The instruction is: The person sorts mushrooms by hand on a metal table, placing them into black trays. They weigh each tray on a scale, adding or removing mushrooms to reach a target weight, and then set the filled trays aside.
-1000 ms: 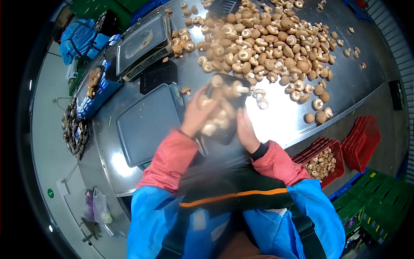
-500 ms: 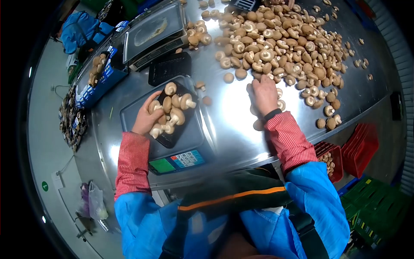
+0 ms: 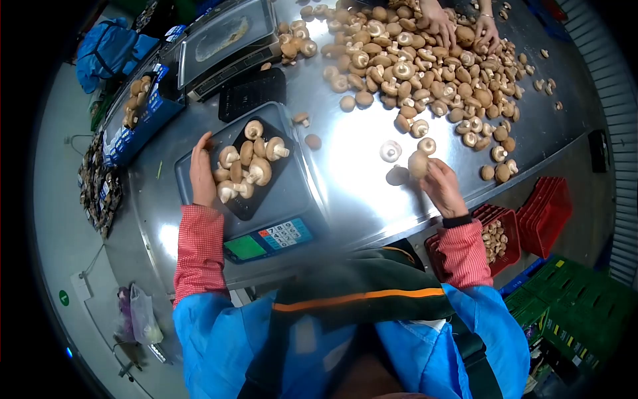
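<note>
In the head view, my right hand (image 3: 444, 189) pinches a brown-capped mushroom (image 3: 419, 163) over the steel table, in front of a large heap of mushrooms (image 3: 425, 73). My left hand (image 3: 203, 169) is open, its fingers extended along the left side of a black tray (image 3: 249, 207). Several mushrooms (image 3: 260, 171) lie in this tray, caps and stems turned various ways. The tray rests at an angle on a grey weighing scale (image 3: 292, 193) with a lit green display (image 3: 244, 247). Two loose mushrooms, one of them pale (image 3: 390, 151), lie near my right hand.
Another person's hands (image 3: 438, 23) reach into the heap's far side. Behind my scale are a second black tray (image 3: 252, 93) and another scale (image 3: 229, 40). A blue box (image 3: 149, 123) stands left; red crates (image 3: 545, 216) and green crates (image 3: 571, 299) are at lower right.
My right hand has drawn back from the heap's edge towards me and now holds a mushroom. My left hand has let go of the tray's side and opened. A co-worker's hands have come further into view.
</note>
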Action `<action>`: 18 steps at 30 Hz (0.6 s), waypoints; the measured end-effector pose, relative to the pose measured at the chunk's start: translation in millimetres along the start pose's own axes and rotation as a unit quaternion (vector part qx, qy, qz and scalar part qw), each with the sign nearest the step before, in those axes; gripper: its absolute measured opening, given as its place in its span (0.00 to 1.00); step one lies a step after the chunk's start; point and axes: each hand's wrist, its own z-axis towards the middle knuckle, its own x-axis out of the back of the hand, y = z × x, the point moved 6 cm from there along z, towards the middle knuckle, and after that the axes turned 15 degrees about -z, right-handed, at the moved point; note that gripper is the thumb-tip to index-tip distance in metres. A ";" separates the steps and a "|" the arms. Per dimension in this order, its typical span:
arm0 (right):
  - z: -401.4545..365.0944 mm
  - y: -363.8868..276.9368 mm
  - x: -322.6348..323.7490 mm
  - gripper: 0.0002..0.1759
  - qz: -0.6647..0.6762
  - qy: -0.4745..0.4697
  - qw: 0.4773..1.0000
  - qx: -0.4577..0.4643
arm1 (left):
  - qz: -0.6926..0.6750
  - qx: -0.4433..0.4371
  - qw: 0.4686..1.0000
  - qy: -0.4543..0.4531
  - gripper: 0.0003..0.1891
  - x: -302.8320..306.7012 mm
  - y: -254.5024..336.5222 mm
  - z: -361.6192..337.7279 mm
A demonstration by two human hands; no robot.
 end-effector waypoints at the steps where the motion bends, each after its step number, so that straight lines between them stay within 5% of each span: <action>1: -11.3 10.8 24.2 0.25 -0.039 0.033 0.999 0.001 | -0.004 -0.006 1.000 0.018 0.23 5.7 -6.0 -1.6; 4: -67.3 21.8 99.6 0.28 -0.048 0.076 0.996 0.007 | 0.013 -0.039 0.996 0.076 0.22 25.4 -7.6 -11.0; 7: -118.4 121.4 269.5 0.29 0.116 0.155 0.979 0.057 | -0.003 -0.041 0.993 0.113 0.23 41.8 -11.8 -21.7; 10: -169.4 156.1 313.2 0.31 0.209 0.250 0.945 0.018 | -0.012 -0.004 0.988 0.153 0.23 52.7 -20.8 -34.6; 11: -174.4 167.9 314.3 0.32 0.231 0.320 0.918 -0.039 | -0.027 -0.006 0.986 0.163 0.22 53.7 -19.6 -40.4; 13: -153.1 141.1 263.0 0.27 -0.020 0.470 0.878 -0.088 | -0.002 -0.028 0.987 0.161 0.20 58.9 -17.2 -49.8; 14: -123.9 151.7 277.4 0.21 -0.253 0.432 0.865 0.026 | 0.000 -0.031 0.985 0.167 0.19 60.2 -14.2 -58.0; 16: -73.4 89.6 159.8 0.18 -0.314 0.342 0.883 0.062 | -0.002 -0.046 0.984 0.173 0.18 58.3 -0.5 -65.0; 18: -47.4 39.2 52.5 0.21 -0.505 0.214 0.809 0.213 | 0.042 -0.055 0.983 0.172 0.17 57.6 10.2 -72.9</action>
